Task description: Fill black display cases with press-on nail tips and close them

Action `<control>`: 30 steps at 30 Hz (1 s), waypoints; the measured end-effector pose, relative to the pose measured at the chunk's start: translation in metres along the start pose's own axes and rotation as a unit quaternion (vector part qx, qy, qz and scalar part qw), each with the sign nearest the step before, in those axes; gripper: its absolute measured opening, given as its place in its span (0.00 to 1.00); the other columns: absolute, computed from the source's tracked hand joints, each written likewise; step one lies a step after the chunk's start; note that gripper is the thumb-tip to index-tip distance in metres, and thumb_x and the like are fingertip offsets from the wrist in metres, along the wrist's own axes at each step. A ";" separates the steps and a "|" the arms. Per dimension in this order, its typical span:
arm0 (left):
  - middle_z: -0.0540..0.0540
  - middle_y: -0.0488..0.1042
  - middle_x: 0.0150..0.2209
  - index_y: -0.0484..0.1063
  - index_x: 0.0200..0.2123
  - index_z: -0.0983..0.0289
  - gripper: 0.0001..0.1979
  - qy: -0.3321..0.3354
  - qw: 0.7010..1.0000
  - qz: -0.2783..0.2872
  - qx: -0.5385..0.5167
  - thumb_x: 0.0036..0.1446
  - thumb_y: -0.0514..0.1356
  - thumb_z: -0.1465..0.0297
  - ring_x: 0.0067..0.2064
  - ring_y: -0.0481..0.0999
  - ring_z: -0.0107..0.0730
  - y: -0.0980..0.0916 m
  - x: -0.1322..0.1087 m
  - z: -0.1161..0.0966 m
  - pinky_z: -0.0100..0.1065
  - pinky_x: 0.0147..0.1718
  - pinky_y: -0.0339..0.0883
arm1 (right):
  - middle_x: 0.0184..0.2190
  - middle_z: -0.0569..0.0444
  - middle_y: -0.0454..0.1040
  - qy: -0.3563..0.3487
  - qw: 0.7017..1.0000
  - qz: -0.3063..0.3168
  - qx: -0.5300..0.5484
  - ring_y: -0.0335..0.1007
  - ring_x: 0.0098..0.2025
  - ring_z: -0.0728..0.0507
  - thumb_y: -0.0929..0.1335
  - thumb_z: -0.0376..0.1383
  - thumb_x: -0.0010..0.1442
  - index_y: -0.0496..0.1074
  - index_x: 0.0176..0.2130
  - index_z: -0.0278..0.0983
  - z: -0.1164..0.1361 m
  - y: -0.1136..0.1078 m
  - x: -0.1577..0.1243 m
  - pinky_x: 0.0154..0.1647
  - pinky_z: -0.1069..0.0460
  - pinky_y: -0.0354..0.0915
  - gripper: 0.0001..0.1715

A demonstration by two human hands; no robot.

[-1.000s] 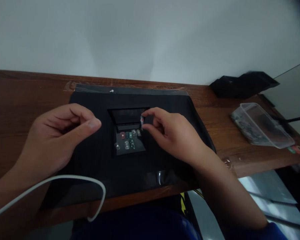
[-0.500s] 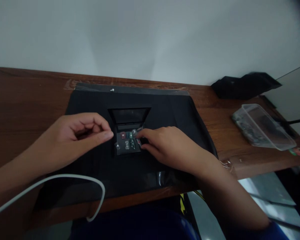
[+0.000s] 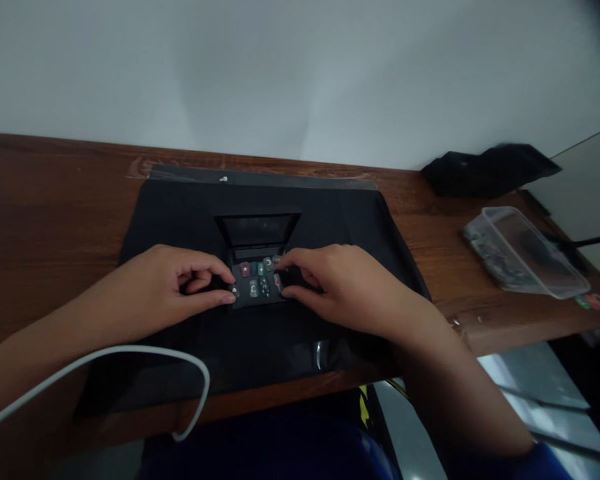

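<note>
A small black case (image 3: 240, 303) stands with its lid (image 3: 255, 231) raised. Inside lie several decorated press-on nails, among them a reddish one with a star (image 3: 245, 269), a clear one (image 3: 253, 288) and a dark glittery one (image 3: 265, 287). At the case's left edge, my left hand (image 3: 180, 283) closes thumb and index finger around a clear nail with a white ornament (image 3: 235, 291). My right hand (image 3: 330, 280) is curled at the right edge, index and thumb tips at a nail with a red mark (image 3: 278, 282); its contact is partly hidden.
The case sits on a black mat (image 3: 180, 207) over a wooden table (image 3: 45, 200). A white cable (image 3: 145, 348) loops in front of my left forearm. To the right are a clear plastic box (image 3: 535, 260) with small packets and a black bag-like object (image 3: 485, 173).
My left hand has moved right and down to the case's left edge, its thumb and index finger now at the clear nail. My right hand has stayed at the right edge.
</note>
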State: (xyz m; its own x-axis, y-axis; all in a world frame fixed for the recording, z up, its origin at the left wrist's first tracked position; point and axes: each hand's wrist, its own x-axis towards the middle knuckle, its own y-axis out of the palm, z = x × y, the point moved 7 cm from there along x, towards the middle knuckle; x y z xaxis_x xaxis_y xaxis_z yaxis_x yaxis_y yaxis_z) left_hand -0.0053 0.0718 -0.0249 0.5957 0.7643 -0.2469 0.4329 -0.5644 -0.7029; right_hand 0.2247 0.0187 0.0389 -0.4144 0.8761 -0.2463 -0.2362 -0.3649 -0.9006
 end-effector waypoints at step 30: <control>0.47 0.72 0.22 0.91 0.45 0.52 0.22 0.001 1.000 -0.005 0.010 0.64 0.67 0.43 0.23 0.67 0.30 0.003 -0.001 -0.005 0.31 0.24 0.59 | 0.44 0.53 0.89 0.026 0.997 -0.045 0.052 0.80 0.41 0.44 0.69 0.30 0.75 0.86 0.52 0.39 -0.012 -0.001 0.011 0.43 0.50 0.61 0.15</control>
State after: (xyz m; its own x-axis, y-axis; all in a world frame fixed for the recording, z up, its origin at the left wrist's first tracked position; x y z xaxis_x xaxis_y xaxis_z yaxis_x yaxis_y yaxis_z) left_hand -0.0014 0.0683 -0.0235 0.5930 0.7693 -0.2378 0.4253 -0.5500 -0.7188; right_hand 0.2311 0.0324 0.0324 -0.3428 0.9205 -0.1873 -0.3608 -0.3131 -0.8785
